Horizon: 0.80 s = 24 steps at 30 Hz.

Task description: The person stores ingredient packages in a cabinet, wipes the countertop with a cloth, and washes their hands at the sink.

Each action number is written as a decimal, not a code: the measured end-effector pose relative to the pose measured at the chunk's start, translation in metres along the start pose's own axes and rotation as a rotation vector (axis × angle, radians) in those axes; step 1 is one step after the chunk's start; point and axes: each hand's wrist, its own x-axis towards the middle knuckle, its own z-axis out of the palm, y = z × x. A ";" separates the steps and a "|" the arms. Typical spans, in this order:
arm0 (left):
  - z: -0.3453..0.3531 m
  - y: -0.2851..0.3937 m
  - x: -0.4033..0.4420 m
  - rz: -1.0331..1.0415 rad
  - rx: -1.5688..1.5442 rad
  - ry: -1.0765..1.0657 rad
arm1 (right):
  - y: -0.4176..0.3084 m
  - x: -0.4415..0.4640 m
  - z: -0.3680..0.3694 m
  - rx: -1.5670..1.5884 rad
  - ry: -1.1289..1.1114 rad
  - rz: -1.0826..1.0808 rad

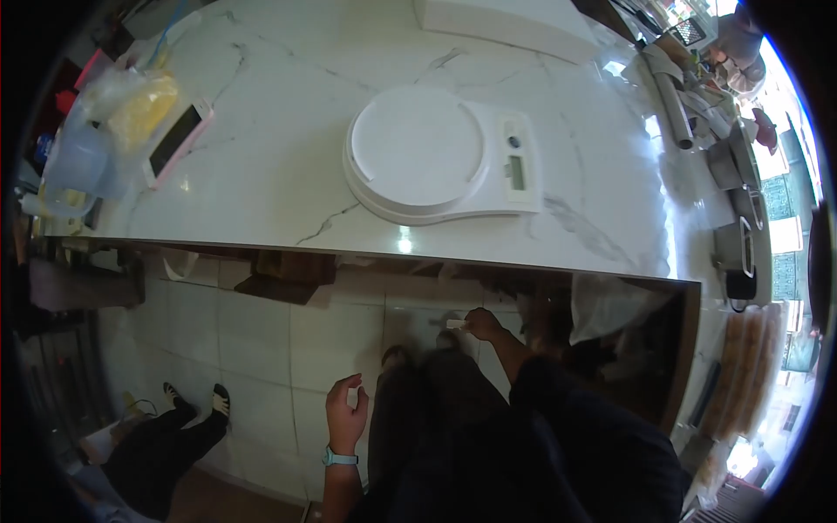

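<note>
My right hand [482, 324] is closed on a small white object [456, 323] that juts out to the left of the fingers, below the counter's front edge; its kind is too small to make out. Lower and to the left, my left hand [346, 411] hangs beside my legs with loosely curved fingers, a gap showing between thumb and fingers. A light blue watch [339, 457] is on that wrist. On the counter ahead sits a white digital kitchen scale [418, 152], its round plate bare and its small display [517, 173] to the right. Neither hand touches the scale.
The marble-patterned counter [279, 105] carries a pink-edged phone [179, 144], plastic bags [139, 109] and a clear plastic container [78, 161] at left. A white box [506, 26] stands at the back. Metal containers [732, 166] line the right. Another person [166, 444] is at lower left.
</note>
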 end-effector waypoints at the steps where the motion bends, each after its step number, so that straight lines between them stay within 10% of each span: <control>1: 0.017 -0.023 0.007 -0.016 -0.012 0.043 | 0.011 0.032 0.013 -0.203 -0.214 0.019; 10: 0.092 -0.170 0.021 -0.090 -0.062 0.372 | 0.048 0.182 0.101 -0.502 -0.086 0.137; 12: 0.094 -0.194 0.003 -0.246 -0.118 0.409 | 0.116 0.244 0.182 0.205 0.787 0.168; 18: 0.095 -0.225 -0.038 -0.481 -0.508 0.506 | 0.067 0.214 0.129 -0.151 0.129 0.373; 24: 0.055 -0.144 -0.026 -0.423 -0.546 0.439 | -0.018 0.052 0.080 0.203 0.260 0.300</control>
